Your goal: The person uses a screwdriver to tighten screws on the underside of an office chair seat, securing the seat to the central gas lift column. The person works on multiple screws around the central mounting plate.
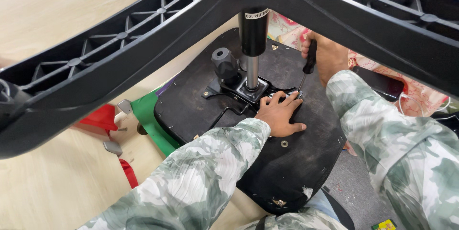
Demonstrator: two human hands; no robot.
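Screwdriver [310, 59] in right hand [330, 55].

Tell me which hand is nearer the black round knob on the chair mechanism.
Left. The left hand lies flat on the metal plate just right of the knob; the right hand grips a screwdriver farther right.

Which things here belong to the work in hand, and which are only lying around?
In use:
left hand pressing on the metal plate
right hand holding the screwdriver
upturned seat
gas column

Lying about:
phone
red piece
green piece
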